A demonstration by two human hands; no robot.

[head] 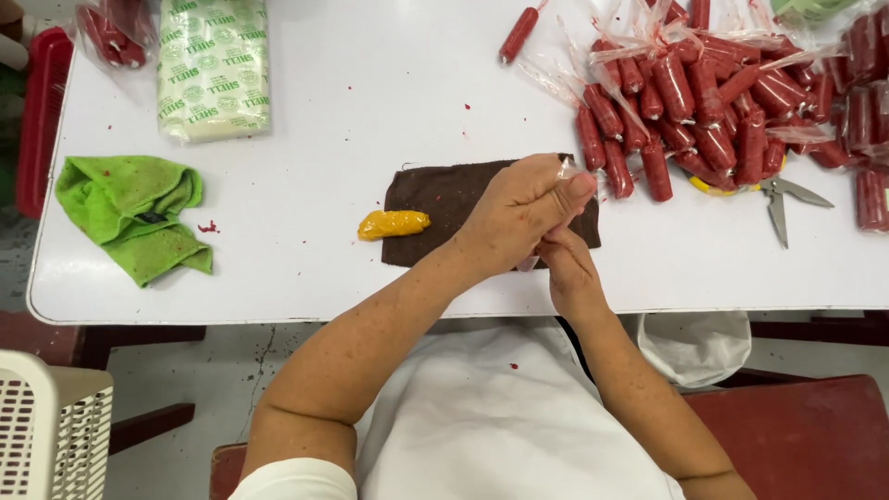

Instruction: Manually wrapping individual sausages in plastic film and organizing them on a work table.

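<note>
A white tabletop (306, 111) carries everything here, and the biggest thing on it after that is the heap of red sausage-shaped sticks in clear wrappers (713, 111) spread over the far right, with a wrapped pale block printed in green (213, 65) at the far left and a crumpled green cloth (134, 213) nearer the left edge. In the middle lies a dark brown cloth (435, 199), and over its right part the two hands meet: the left hand (523, 208) is closed, its fingertips pinching a bit of clear plastic wrapper (567, 168), while the right hand (567, 268) sits just below it, curled and touching it from underneath; what it grips is hidden by the left hand. Just left of the brown cloth, touching its edge and near the left hand, rests a small yellow-orange piece (394, 223). A pair of scissors (782, 196) lies to the right, well apart from both hands. The wrapper looks thin and slippery, so it may tear or slide out of the pinch, and red crumbs could smear onto the yellow piece if the hands brush it.
</note>
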